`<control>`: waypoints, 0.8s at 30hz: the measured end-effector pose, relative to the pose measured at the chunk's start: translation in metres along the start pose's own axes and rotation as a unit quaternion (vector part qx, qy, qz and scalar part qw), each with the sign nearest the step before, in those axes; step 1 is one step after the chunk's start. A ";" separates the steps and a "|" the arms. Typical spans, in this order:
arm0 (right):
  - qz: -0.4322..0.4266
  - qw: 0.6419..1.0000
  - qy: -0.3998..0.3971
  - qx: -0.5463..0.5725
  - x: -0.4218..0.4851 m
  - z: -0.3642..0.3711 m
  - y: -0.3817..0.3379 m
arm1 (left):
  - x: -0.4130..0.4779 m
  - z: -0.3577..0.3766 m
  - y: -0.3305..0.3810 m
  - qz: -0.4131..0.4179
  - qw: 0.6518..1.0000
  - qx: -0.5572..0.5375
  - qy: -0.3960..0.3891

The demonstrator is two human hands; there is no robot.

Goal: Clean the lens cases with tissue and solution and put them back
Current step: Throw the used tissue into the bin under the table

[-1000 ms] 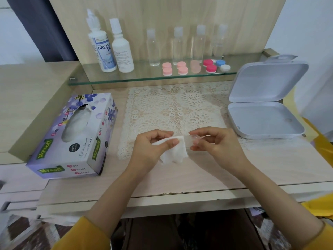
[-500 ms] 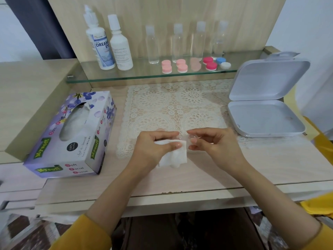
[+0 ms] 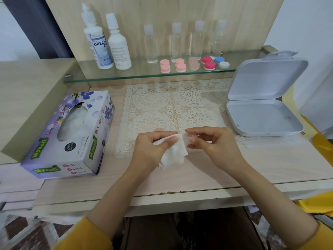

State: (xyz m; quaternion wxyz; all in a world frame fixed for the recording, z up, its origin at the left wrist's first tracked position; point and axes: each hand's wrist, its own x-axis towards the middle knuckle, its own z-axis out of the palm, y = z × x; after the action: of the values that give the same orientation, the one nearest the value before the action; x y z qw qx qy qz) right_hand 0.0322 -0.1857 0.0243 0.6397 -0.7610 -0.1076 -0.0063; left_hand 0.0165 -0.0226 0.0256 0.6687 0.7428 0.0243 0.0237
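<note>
Over the lace mat [image 3: 173,109], tissue [image 3: 175,152] is gripped by the left hand [image 3: 151,150]; the light, probably slippery lens case [image 3: 189,137] is pinched edgewise by the right hand [image 3: 214,141].

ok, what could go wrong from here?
Two likely risks. The right hand only pinches the small clear case at its fingertips while the left hand holds the tissue to it. It could slip, and would be hard to spot on the lace mat. Returning it to the glass shelf might knock the bottles crowded there.
</note>
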 end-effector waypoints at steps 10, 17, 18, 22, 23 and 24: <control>-0.017 0.999 0.005 -0.044 -0.001 0.002 0.001 | 0.000 0.004 0.000 0.012 1.000 0.018 0.021; 0.014 1.000 0.017 0.010 -0.002 0.004 -0.003 | -0.002 -0.003 0.002 0.028 0.999 -0.005 -0.029; 0.026 0.999 0.016 0.019 -0.003 0.006 -0.004 | -0.003 -0.002 0.002 0.035 0.999 -0.007 -0.031; 0.084 0.996 0.012 0.022 -0.006 0.015 -0.006 | -0.006 0.004 0.003 0.034 0.998 -0.037 -0.028; 0.091 0.995 0.018 0.027 -0.006 0.016 -0.006 | -0.005 0.004 0.003 0.027 0.998 -0.049 -0.026; 0.093 0.995 0.025 0.032 -0.006 0.016 -0.007 | -0.005 0.003 0.003 0.021 0.998 -0.057 -0.023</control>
State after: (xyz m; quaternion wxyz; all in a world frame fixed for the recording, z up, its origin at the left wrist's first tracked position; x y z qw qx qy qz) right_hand 0.0231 -0.1701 0.0272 0.6642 -0.7463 -0.0208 0.0376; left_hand 0.0122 -0.0267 0.0285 0.7094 0.7044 -0.0075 0.0221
